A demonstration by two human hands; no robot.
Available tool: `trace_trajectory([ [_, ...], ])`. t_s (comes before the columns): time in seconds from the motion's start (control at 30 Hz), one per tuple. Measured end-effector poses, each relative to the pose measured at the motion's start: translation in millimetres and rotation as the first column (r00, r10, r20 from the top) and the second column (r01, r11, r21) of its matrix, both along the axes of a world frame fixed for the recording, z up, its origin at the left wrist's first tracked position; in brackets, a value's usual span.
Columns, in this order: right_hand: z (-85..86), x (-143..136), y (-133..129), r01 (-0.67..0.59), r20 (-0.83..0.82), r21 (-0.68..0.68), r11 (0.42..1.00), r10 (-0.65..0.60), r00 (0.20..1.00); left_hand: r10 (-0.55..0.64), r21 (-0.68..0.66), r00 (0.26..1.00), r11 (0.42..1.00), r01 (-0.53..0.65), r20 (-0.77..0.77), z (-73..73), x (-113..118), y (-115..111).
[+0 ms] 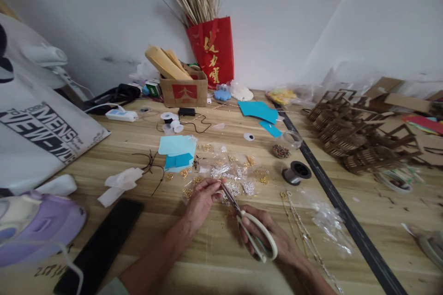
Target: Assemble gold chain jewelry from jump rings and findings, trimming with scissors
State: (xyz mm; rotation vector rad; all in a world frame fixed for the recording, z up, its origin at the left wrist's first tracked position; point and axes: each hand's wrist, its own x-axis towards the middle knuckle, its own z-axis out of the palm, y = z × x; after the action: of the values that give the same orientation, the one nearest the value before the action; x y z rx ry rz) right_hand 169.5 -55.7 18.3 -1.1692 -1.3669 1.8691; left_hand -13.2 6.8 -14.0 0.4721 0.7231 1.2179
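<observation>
My right hand point(265, 230) grips a pair of scissors point(258, 237) by its cream-coloured handles. The blades point away and to the left, and their tips reach the fingers of my left hand point(204, 198). My left thumb and fingers are pinched together at those tips; whatever lies between them is too small to make out. Just beyond both hands, small clear bags of gold and silver jewellery findings point(233, 186) are spread over the table. Right of my right hand lie gold and silver chains point(301, 223).
A wire spool point(296, 173) and a jar of small beads point(282, 150) stand at right, near brown woven baskets point(360, 133). A black phone-like slab point(104, 239) and a purple device point(41, 226) lie at left. Behind are a cardboard box point(183, 92) and a red bag point(221, 50).
</observation>
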Motion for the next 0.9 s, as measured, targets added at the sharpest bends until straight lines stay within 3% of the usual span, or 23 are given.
trace_trajectory([
  [0.37,1.4,-1,0,-0.011,-0.001,-0.010,1.000,0.011,1.000,-0.008,0.013,0.999,1.000,0.009,-0.049,-0.1,0,-1],
  [0.63,10.4,-4,0,-0.044,0.099,0.048,0.998,0.039,0.994,-0.006,0.011,0.997,1.000,0.007,-0.081,1.4,0,-2],
  [0.8,12.6,-2,1,-0.088,0.212,0.124,0.988,0.060,0.976,-0.001,0.018,0.997,1.000,0.002,-0.084,1.2,0,-2],
  [0.9,14.4,8,2,-0.185,0.361,0.280,0.942,0.075,0.930,0.007,0.007,0.998,1.000,-0.007,-0.070,2.9,-1,0],
])
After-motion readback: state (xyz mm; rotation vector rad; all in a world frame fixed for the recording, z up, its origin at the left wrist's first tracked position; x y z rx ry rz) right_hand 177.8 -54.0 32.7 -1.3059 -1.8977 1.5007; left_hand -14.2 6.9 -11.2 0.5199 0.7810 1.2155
